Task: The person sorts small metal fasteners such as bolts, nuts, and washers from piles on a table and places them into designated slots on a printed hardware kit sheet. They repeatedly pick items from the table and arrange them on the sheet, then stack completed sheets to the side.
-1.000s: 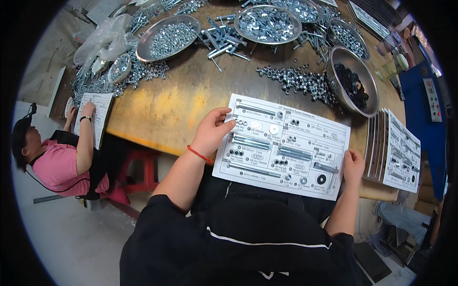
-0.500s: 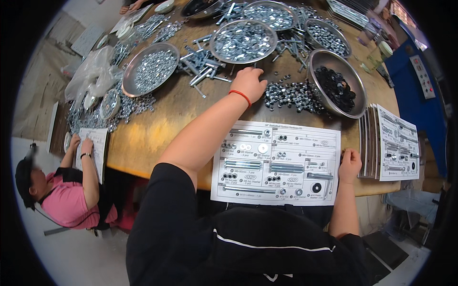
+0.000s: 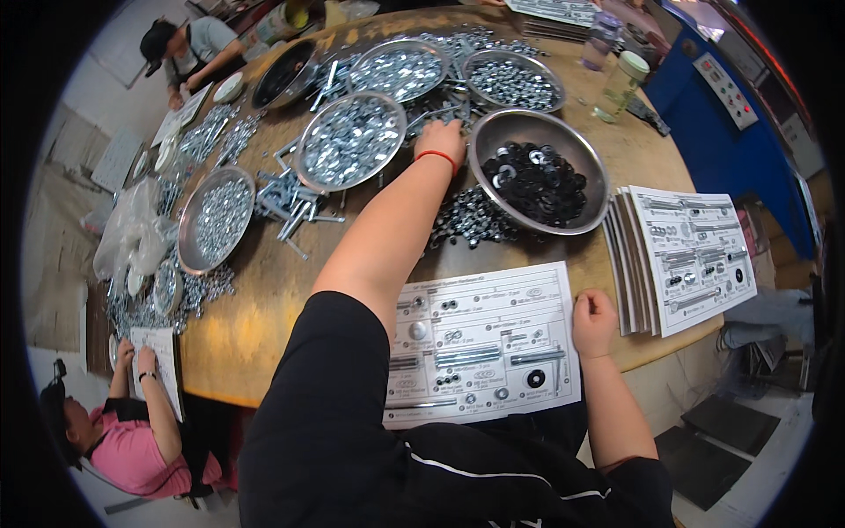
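My left hand (image 3: 441, 137), with a red band at its wrist, reaches across the table to the loose bolts (image 3: 455, 111) between the metal bowls. Its fingertips dip behind the hand, so what they grip is hidden. Close by are a bowl of silver washers (image 3: 350, 141) and a bowl of black washers (image 3: 539, 185). A heap of small nuts (image 3: 473, 218) lies beneath my left wrist. My right hand (image 3: 595, 324) is curled closed beside the right edge of a printed hardware card (image 3: 482, 339); whatever is inside it cannot be seen.
A stack of similar cards (image 3: 691, 255) stands at the right. More bowls of small hardware, such as a left one (image 3: 216, 222), surround the bolts. Jars (image 3: 622, 86) stand far right near a blue machine (image 3: 717, 123). Co-workers sit at left (image 3: 141, 431) and far left (image 3: 202, 57).
My view has turned to the right. My left hand has gone farther across the table, from below the silver washer bowl to the bolts right of it. My right hand stays curled by the card.
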`<state>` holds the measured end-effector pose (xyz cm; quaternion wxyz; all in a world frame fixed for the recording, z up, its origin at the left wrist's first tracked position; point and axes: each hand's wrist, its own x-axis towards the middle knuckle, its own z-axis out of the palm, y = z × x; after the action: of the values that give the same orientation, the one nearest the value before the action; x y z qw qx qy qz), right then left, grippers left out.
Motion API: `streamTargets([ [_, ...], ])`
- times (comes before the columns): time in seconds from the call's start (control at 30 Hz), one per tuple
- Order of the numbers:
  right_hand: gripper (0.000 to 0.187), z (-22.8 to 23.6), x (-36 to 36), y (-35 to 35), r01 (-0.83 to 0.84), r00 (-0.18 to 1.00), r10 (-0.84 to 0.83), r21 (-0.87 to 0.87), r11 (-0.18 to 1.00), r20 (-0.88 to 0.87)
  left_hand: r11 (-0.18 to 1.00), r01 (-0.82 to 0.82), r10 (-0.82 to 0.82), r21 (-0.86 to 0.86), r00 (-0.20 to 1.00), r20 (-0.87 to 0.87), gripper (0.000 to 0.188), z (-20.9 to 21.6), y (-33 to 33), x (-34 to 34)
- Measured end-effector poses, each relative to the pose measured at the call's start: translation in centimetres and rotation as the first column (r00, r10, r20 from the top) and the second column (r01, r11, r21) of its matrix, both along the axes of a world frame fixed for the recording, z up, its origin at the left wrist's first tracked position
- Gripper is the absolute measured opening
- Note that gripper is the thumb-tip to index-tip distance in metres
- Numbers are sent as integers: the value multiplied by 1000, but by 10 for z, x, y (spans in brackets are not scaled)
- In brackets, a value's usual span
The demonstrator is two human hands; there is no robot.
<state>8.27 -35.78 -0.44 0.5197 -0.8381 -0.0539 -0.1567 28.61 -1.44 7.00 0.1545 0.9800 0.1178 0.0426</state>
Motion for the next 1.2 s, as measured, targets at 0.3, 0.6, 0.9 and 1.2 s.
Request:
streamTargets([
  [0.3,7,8,1,4,5,1000,-5,-44,999,16,998,-60,58,-23,995,-78,38,-18,18,11],
  [0.6,11,17,0,3,26,1000,-24,119,993,-15,784,57,207,-619,915,347,34,28,21,-149],
  [0.9,21,123,-20,121,-251,603,772,871,421,-199,470,357,57,-807,900,431,17,49,-84,-263],
  [1.2,14,88,13,66,-382,906,417,-283,880,73,702,201,-11,-684,962,272,28,35,-54,-274],
])
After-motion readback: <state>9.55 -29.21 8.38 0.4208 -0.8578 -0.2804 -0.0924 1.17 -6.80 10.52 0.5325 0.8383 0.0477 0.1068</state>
